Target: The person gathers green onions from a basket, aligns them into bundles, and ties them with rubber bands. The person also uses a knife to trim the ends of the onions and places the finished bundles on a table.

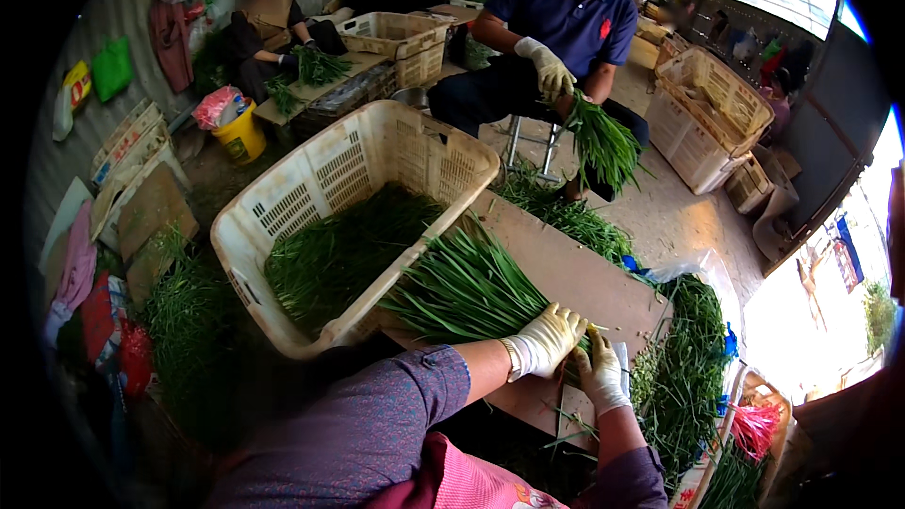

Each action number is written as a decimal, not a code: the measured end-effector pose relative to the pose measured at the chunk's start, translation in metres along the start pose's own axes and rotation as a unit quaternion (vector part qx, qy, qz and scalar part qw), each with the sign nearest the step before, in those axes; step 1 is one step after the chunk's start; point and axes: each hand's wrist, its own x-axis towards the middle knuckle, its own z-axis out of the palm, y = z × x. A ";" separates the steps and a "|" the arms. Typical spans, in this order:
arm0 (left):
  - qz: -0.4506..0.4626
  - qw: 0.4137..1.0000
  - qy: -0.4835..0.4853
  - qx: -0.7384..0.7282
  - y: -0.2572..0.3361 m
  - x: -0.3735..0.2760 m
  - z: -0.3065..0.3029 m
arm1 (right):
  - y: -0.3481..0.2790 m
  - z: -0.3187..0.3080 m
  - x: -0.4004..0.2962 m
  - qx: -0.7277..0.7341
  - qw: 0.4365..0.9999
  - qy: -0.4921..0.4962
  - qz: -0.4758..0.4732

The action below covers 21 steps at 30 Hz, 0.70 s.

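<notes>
A bunch of long green leaves, like garlic chives, lies on the brown board, its leaf tips against the crate's near side. My left hand, in a pale work glove, grips the bunch near its stem end. Close beside it, my gloved right hand has its fingers at the stem ends; whether they close on the stems is hard to tell. A large off-white plastic crate stands tilted at the board's far left, with more green leaves inside.
Loose greens fill a plastic-lined container at the right, beside pink ties. Across the board a seated person in white gloves holds another bunch. Stacked crates, a yellow bucket and other seated workers stand around.
</notes>
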 end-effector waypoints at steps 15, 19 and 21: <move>-0.297 0.464 -0.113 -0.827 0.002 -0.098 0.043 | -0.035 -0.010 0.076 -0.107 0.958 -0.256 0.071; -0.373 0.369 0.020 -0.851 0.008 -0.106 0.032 | -0.058 -0.018 0.048 0.018 0.925 -0.327 0.194; -0.338 0.393 -0.054 -0.854 -0.003 -0.110 0.014 | -0.051 -0.015 0.024 0.110 0.927 -0.305 0.187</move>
